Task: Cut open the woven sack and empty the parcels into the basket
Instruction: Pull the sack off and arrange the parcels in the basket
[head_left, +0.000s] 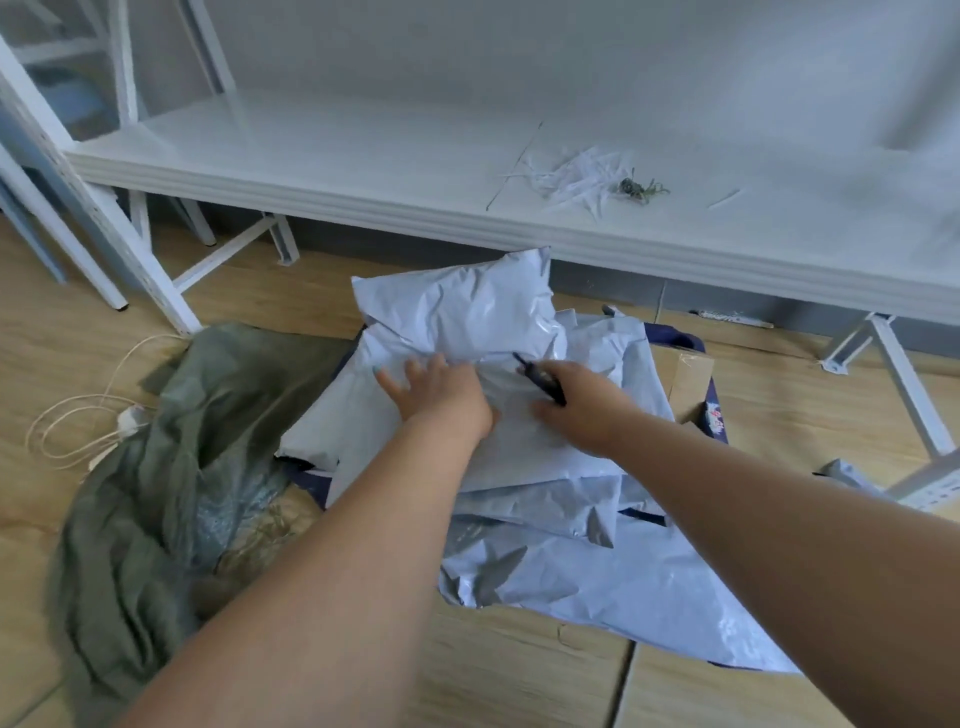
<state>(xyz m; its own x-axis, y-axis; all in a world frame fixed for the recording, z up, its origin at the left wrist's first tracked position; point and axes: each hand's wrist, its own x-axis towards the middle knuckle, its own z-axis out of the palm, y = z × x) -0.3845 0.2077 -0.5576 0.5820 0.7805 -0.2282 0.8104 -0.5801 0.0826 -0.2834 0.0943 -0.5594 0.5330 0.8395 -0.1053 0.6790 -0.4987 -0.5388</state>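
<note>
Grey plastic parcels (467, 322) heap over the dark basket (714, 415) at frame centre; they look light, soft, slippery. Left hand (441, 395) presses flat, fingers spread; right hand (576, 405) grips a black cutter (540, 379). Better take them at the edges.

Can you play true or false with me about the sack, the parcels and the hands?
1. The green sack lies crumpled on the floor. True.
2. The parcels are stacked on the shelf. False: they are piled in the basket on the floor.
3. The right hand holds a dark cutter. True.
4. The left hand grips the sack. False: it rests flat on the parcels.
5. White shreds lie on the shelf. True.
</note>
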